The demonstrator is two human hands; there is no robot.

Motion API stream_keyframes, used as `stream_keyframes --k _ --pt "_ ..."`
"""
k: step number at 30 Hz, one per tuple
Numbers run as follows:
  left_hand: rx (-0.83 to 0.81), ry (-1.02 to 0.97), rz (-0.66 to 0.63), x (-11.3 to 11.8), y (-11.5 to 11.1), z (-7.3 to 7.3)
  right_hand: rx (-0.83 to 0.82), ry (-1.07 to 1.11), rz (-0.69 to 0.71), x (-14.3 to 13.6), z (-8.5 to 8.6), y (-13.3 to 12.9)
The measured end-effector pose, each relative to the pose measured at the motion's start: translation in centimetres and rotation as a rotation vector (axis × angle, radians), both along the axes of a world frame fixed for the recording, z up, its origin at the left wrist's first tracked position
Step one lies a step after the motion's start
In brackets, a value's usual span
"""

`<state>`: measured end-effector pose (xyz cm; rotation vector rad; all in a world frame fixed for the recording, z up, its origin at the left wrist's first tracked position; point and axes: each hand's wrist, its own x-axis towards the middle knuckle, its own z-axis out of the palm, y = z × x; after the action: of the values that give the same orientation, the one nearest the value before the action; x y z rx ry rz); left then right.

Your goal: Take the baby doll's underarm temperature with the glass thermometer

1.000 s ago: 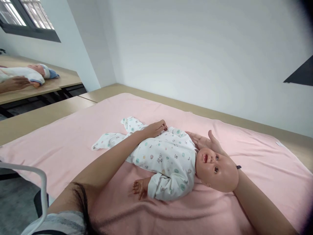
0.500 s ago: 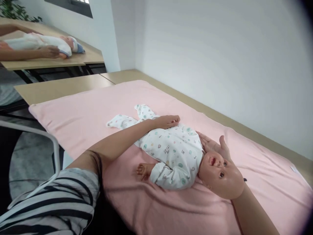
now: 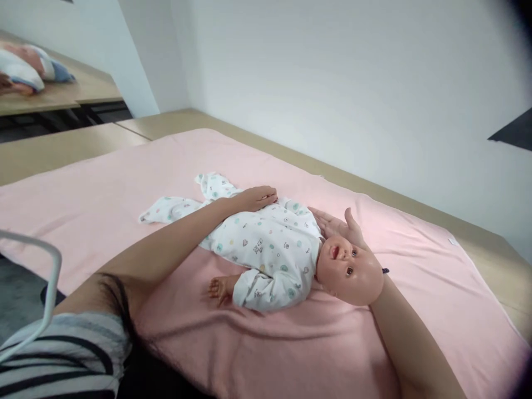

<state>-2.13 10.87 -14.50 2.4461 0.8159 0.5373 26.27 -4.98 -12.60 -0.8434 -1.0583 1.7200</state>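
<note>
A baby doll (image 3: 270, 249) lies face up on a pink blanket (image 3: 199, 338), wearing a white sleepsuit with a small coloured print. Its head points right and its legs stretch to the left. Across the doll's middle reaches my left arm; my left hand (image 3: 256, 198) is curled over the far side of the body, around where its far arm ends. That arm's end is hidden beneath my fingers. My right hand (image 3: 341, 226) lies palm up under the doll's neck and far shoulder, fingers stretched and thumb raised. The doll's bald head rests over my right wrist and forearm.
The blanket covers a light wooden table (image 3: 75, 145) set against a white wall (image 3: 332, 94). At the upper left, a second doll (image 3: 20, 66) lies on another table, partly cut off. A white curved metal frame (image 3: 54, 277) stands at the left edge.
The view has turned to the right, so everything sits further left. Both hands keep nearly the same places on the doll. The other person's arms have mostly left the view.
</note>
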Motion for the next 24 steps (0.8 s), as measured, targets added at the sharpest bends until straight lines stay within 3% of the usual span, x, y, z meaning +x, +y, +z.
stream_keyframes --k 7,14,17,21,24 --pt "-0.068 0.001 0.038 -0.3 -0.5 0.1 -0.022 -0.003 0.04 0.2 1.0 0.2" --pt "-0.158 -0.068 0.055 -0.2 -0.6 0.0 0.012 0.003 -0.043 -0.1 1.3 0.9" --pt "-0.158 -0.052 0.088 -0.2 -0.5 -0.1 0.021 0.006 -0.035 -0.1 0.8 0.0" --pt "-0.157 -0.027 0.091 -0.3 -0.6 0.0 -0.053 0.001 0.076 0.4 -0.1 -1.8" --pt "-0.144 -0.023 0.094 -0.3 -0.6 0.0 -0.064 -0.005 0.057 0.6 -0.1 -2.1"
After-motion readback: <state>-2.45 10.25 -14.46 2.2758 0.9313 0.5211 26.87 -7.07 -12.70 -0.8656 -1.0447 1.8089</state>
